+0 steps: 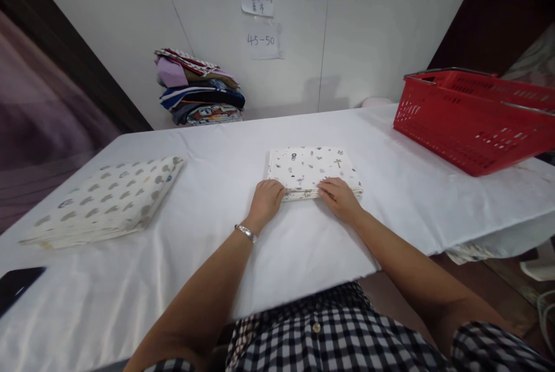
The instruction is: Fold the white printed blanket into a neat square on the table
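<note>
The white surface (303, 250) carries nearly everything, with the printed cloth (307, 169) at the clock's center. At two o'clock sits a red basket (455, 123); at nine, a grey-patterned cloth (108, 198), folded flat but more loosely; at ten, a pile of fabrics (199, 91) by the far edge. The printed cloth is already a layered rectangle, so its folding looks nearly done; what is left seems, at most, squaring the near edge (its layers sit slightly uneven). There the left hand (265, 201), at eight, and right hand (340, 198), at five, rest with curled fingers; whether either grip pinches, I cannot tell.
</note>
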